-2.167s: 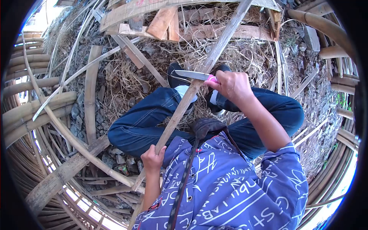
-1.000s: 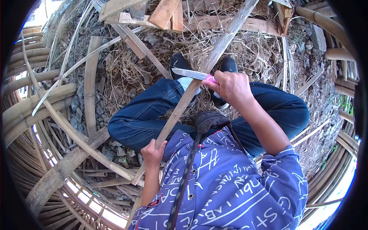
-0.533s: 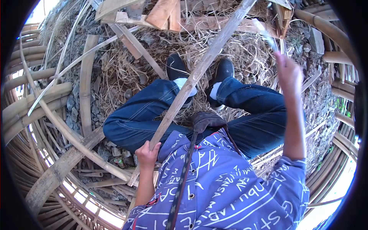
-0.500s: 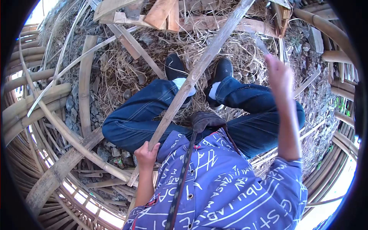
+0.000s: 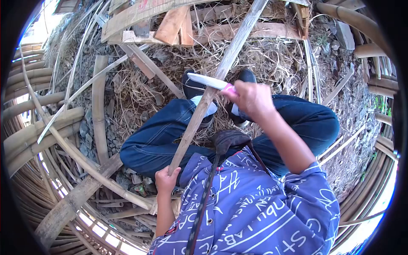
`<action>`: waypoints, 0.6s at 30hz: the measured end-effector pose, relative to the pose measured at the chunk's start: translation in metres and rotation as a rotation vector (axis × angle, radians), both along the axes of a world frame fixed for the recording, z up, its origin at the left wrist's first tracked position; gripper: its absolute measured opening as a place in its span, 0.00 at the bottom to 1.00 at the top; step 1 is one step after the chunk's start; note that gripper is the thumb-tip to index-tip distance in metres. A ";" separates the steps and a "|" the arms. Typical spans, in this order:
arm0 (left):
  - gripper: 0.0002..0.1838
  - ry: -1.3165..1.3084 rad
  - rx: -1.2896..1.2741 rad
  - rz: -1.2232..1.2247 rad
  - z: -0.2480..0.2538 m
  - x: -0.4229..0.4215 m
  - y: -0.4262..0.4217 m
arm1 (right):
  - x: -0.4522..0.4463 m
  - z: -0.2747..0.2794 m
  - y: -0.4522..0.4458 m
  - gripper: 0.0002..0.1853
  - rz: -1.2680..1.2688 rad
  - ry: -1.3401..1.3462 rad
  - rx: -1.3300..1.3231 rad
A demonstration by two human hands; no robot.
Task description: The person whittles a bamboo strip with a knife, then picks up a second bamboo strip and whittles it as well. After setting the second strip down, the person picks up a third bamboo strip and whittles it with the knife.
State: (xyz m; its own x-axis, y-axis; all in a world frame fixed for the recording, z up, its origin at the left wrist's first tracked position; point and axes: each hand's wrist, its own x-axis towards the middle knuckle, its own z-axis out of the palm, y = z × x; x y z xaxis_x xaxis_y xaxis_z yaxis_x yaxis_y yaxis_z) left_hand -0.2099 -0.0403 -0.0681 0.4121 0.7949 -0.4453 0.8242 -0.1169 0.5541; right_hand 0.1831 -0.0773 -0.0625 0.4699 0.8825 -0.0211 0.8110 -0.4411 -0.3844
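A long, weathered strip of wood slants from my left side up past the top of the head view. Its near end is in my left hand, fingers wrapped round it at my left hip. My right hand is closed on the pink handle of a knife. The knife's pale blade points left and crosses over the strip, between my two dark shoes. Whether the blade touches the wood I cannot tell.
Fibrous shavings cover the ground round my shoes. Ahead stands a low wooden frame with short blocks. Bamboo poles curve along the left, and more bamboo lines the right. A small dark pouch hangs at my waist.
My right hand has swung the knife from the upper right in to the left, across the wood strip. My left hand keeps its hold on the strip, shifting slightly.
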 end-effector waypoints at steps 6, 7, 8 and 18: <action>0.23 -0.054 0.026 -0.008 -0.001 0.001 0.001 | 0.093 0.009 -0.015 0.29 -0.217 -0.234 0.027; 0.23 -0.053 0.049 -0.030 -0.001 0.002 0.001 | 0.100 0.011 -0.016 0.29 -0.227 -0.229 0.079; 0.23 -0.061 0.054 -0.030 -0.003 0.000 0.001 | 0.101 0.012 -0.016 0.29 -0.237 -0.214 0.078; 0.23 -0.068 0.071 -0.025 -0.002 0.003 -0.001 | 0.050 -0.005 0.006 0.26 0.094 -0.088 0.155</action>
